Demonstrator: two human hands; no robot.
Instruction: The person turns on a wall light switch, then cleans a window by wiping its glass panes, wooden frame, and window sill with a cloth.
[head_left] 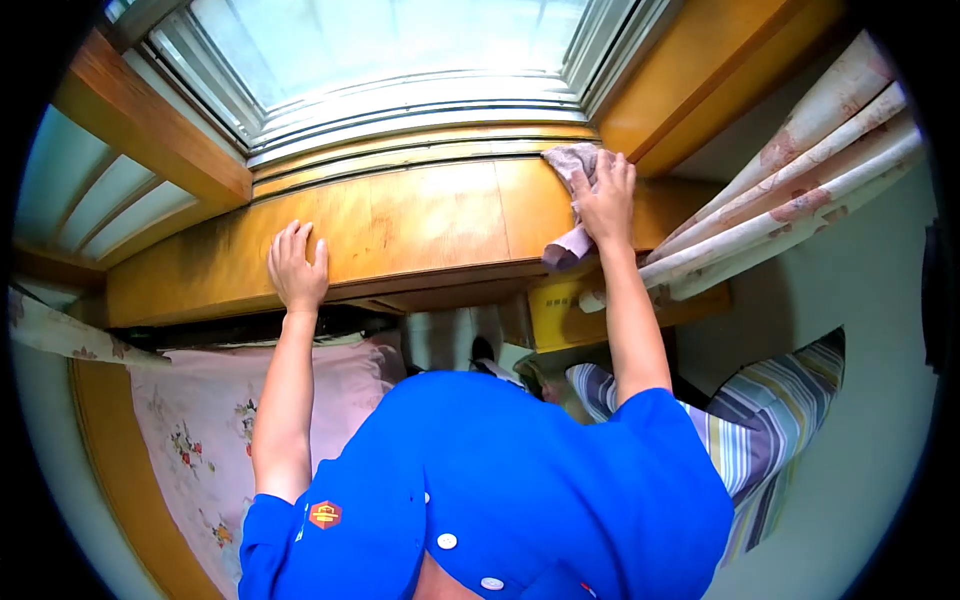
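**Cloth under the right hand at the end of the windowsill**

Through the head camera I look down on both arms reaching forward to a wooden windowsill (435, 215). My right hand (607, 203) grasps a pale, purplish cloth (570, 160) near the sill's right end, fingers bent over it; I cannot tell how hard they press. The cloth is bunched, one part sticking out toward the window (420, 50) and a darker end lying by the sill's front edge. My left hand (297, 266) is released, palm down, its fingers slightly spread on the wood close to that same edge, well apart from the cloth. Metal tracks run along the back of the sill, and the wood is darkened toward the left.

To the right hangs a flowered curtain (780, 195); a yellow box (575, 315) sits below the sill. At lower left spreads a pink flowered sheet (190, 400), and at lower right lies striped fabric (775, 420).
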